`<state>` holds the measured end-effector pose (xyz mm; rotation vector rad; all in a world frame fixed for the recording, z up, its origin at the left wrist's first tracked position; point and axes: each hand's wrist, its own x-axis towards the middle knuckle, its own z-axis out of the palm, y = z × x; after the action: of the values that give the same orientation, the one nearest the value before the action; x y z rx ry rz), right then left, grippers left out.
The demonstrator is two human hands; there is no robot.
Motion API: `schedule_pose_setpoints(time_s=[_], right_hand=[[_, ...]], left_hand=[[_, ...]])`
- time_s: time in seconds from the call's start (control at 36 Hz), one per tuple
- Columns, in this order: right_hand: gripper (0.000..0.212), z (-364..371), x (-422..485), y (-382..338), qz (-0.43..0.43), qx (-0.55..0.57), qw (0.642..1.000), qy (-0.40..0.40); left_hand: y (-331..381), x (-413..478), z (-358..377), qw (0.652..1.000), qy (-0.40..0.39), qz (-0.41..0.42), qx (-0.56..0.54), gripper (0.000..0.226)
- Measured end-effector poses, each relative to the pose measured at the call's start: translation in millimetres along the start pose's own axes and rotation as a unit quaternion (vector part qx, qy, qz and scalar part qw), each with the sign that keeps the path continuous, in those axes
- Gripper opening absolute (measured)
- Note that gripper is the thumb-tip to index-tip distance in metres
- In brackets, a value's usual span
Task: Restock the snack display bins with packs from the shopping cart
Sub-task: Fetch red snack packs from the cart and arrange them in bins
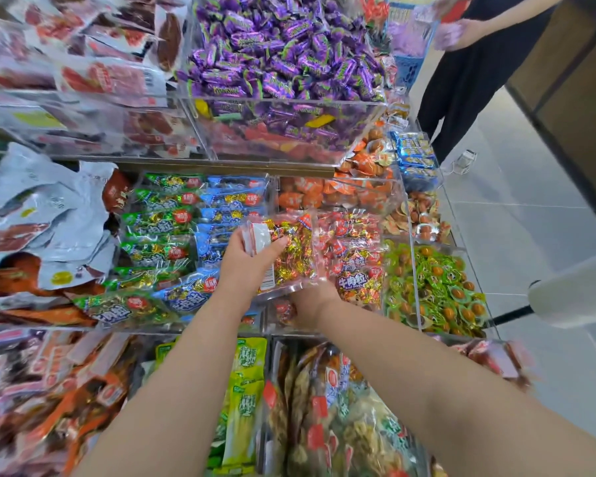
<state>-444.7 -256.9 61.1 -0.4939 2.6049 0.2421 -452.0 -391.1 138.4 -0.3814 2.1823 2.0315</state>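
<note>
Above clear bin (272, 320), snack pack (291, 258) lengthwise away

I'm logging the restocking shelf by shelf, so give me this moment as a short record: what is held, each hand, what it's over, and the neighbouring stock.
held item: clear pack of gold-and-red wrapped snacks
left hand: grips the pack's upper left end, thumb on top
right hand: at the pack's lower edge, fingers hidden beneath
position: above the red packs, middle tier
to the left: green packs and blue packs
to the right: green-wrapped snacks
tier above: purple candies
</note>
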Motion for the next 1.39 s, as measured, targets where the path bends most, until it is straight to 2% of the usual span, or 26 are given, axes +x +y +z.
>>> schedule_pose_setpoints(time_s=[0.08,0.14,0.19,0.25,0.31,0.36,0.39,0.44,0.53,0.61,0.67,0.78,0.83,0.89,0.94,1.0,1.08,1.14,1.19,1.25,1.31,1.39], right_hand=[[0.05,3.6,-2.0,6.2,-0.014,0.035,0.997,-0.067],[0.051,2.1,-1.7,6.0,-0.006,0.044,0.996,-0.079],[0.055,-2.0,-5.4,4.8,-0.001,0.051,0.997,-0.052],[0.062,-7.5,-14.1,9.1,-0.014,0.135,0.99,-0.027],[0.067,-15.3,-28.2,20.2,-0.036,0.302,0.951,-0.057],[0.065,-23.6,-42.6,36.6,-0.025,0.406,0.911,-0.076],[0.062,-27.3,-49.2,46.4,-0.006,0.442,0.895,-0.062],[0.055,-36.5,-63.6,64.6,0.035,0.528,0.848,-0.002],[0.047,-48.9,-80.4,80.1,0.024,0.631,0.773,0.058],[0.064,-59.9,-91.7,72.1,-0.015,0.665,0.739,0.106],[0.08,-65.4,-100.2,67.4,-0.045,0.641,0.749,0.159],[0.08,-68.4,-118.6,77.9,-0.094,0.453,0.859,0.219],[0.076,-68.9,-121.7,85.3,-0.102,0.367,0.886,0.266],[0.069,-69.7,-123.5,90.7,-0.091,0.296,0.887,0.342],[0.059,-70.3,-123.1,95.9,-0.081,0.224,0.87,0.432],[0.048,-74.1,-123.7,99.3,-0.096,0.191,0.862,0.459],[0.034,-81.9,-127.6,103.9,-0.164,0.18,0.869,0.431],[0.03,-90.5,-133.7,106.7,-0.131,0.217,0.886,0.387],[0.022,-98.1,-137.8,113.6,-0.057,0.261,0.898,0.349],[0.024,-106.3,-138.7,123.4,0.022,0.308,0.894,0.325],[0.022,-111.4,-135.1,133.7,0.091,0.331,0.9,0.268],[0.03,-109.9,-124.3,138.9,0.121,0.238,0.956,0.121]], left_hand=[[-0.7,0.1,-0.2,1.0,0.001,-0.003,0.024,0.092],[-0.3,0.5,-0.5,0.999,0.003,-0.008,0.031,0.101],[1.5,-0.2,-0.5,1.0,0.0,-0.015,0.025,0.099],[3.9,-0.5,-1.0,1.0,-0.001,-0.019,0.019,0.085],[4.9,-0.3,-1.7,0.999,-0.002,-0.026,0.019,0.076],[5.7,-0.2,-1.3,0.999,0.001,-0.034,0.009,0.064],[6.9,-0.5,-0.8,0.999,0.006,-0.037,0.003,0.057],[8.2,0.3,0.4,0.999,0.014,-0.049,-0.004,0.057],[12.2,0.5,4.5,0.998,0.019,-0.056,-0.011,0.057],[18.5,-2.7,11.8,0.997,0.004,-0.071,-0.014,0.037],[23.1,-5.3,16.2,0.993,-0.024,-0.109,-0.044,0.029],[32.3,-7.3,17.9,0.971,-0.085,-0.198,-0.105,0.054],[36.1,-9.9,17.1,0.962,-0.131,-0.217,-0.099,0.054],[37.9,-14.1,18.8,0.953,-0.17,-0.241,-0.075,0.066],[39.8,-17.8,23.7,0.952,-0.176,-0.249,-0.027,0.083],[42.4,-20.3,29.3,0.958,-0.155,-0.242,0.014,0.087],[42.5,-22.3,32.7,0.961,-0.135,-0.241,0.015,0.104],[43.5,-22.3,32.3,0.961,-0.141,-0.236,-0.004,0.106],[41.8,-20.2,32.0,0.972,-0.109,-0.209,-0.002,0.092],[38.8,-15.7,29.6,0.986,-0.045,-0.162,0.019,0.076],[39.0,-13.5,26.2,0.992,-0.008,-0.122,0.045,0.062],[39.9,-13.5,23.2,0.993,0.011,-0.074,0.093,0.044]])
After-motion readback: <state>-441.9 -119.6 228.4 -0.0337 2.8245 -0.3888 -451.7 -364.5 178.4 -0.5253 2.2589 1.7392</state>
